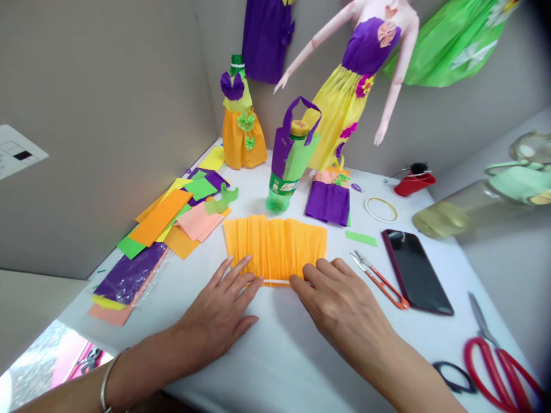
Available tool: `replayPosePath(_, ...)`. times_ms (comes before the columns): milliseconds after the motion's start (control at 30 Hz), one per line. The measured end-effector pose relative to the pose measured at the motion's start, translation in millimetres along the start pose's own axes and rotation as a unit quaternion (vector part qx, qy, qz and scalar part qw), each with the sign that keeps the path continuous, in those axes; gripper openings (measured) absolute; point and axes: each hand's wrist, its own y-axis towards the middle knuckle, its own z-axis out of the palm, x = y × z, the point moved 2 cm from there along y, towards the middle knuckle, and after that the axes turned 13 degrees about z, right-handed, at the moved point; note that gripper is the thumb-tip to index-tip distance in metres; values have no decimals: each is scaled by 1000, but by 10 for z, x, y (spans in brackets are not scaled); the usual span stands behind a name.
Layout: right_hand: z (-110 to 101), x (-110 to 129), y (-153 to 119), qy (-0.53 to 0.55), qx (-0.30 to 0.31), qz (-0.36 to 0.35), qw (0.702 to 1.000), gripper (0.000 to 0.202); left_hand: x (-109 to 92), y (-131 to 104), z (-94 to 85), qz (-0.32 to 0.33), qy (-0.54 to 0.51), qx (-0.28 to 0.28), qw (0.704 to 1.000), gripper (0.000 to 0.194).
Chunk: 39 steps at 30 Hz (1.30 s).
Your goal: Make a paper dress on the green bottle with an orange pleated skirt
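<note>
A gathered piece of orange non-woven fabric (275,246) lies flat on the white table in front of me, its pleats running toward me. Along its near edge runs a thin white strip (276,281). My left hand (224,304) rests on the fabric's lower left corner, fingers stretched out and the index tip at the strip's left end. At the lower right corner, my right hand (340,292) has its fingers curled and pressed down on the strip's right end; its thumb is mostly hidden.
Folded coloured fabric pieces (161,218) lie left. Behind stand a bottle in a purple holder (286,155), a dressed bottle (244,126) and a small purple bag (329,201). To the right are thread snips (383,284), a phone (417,272), red-handled scissors (491,367) and a water bottle (465,206).
</note>
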Motion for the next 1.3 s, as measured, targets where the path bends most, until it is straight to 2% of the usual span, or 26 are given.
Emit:
replayPosePath(467, 28, 2, -16, 10, 12, -3, 1000, 22, 13, 62, -11, 3, -14, -13, 1000, 36)
replayPosePath(633, -23, -95, -132, 41, 16, 22, 999, 17, -1, 95, -15, 11, -14, -16, 1000, 36)
replayPosePath(867, -71, -289, -357, 70, 9, 88, 994, 26, 19, 117, -14, 27, -2, -16, 1000, 33)
replayPosePath(1133, 37, -301, -334, 64, 15, 106, 992, 23, 37, 139, -42, 18, -24, -43, 999, 30)
replayPosePath(1300, 50, -308, -355, 49, 7, 111, 993, 22, 22, 164, -75, 39, -19, -44, 998, 35)
